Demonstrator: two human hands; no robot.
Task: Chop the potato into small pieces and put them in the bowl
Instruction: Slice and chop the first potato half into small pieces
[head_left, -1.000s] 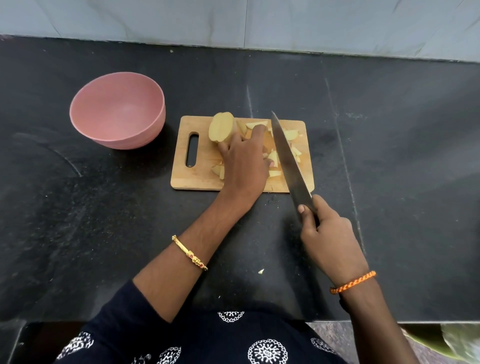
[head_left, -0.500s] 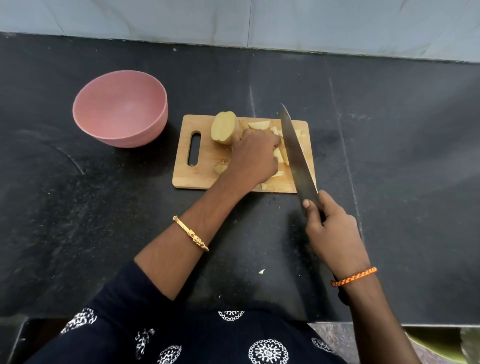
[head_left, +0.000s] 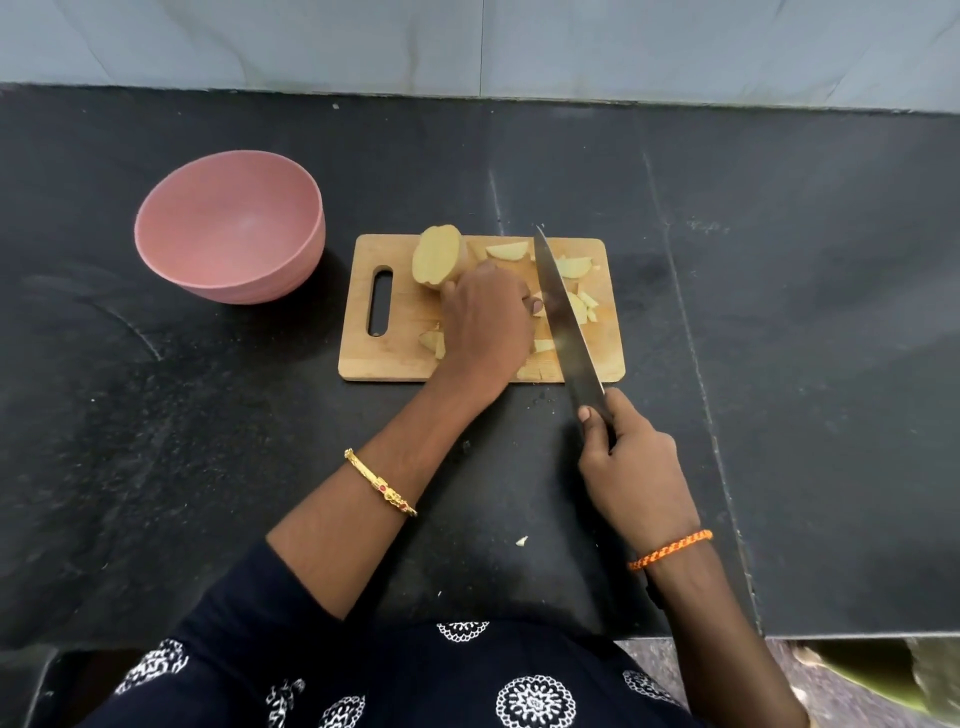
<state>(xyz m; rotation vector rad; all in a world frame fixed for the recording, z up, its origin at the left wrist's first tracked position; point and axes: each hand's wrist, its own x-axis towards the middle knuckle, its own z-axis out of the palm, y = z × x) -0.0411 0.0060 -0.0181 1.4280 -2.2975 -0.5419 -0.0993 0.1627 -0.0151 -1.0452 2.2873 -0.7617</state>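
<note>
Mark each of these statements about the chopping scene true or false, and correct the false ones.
1. The pink bowl already holds potato pieces. False: nothing shows inside it.
2. The right hand holds the knife by its handle. True.
3. The bowl stands to the right of the cutting board. False: it stands to the board's left, on the counter.
4. A large uncut potato half lies at the far edge of the board, near the slot handle. True.
5. The left hand rests on the counter away from the board. False: it is on the board, over potato pieces, just left of the blade.
</note>
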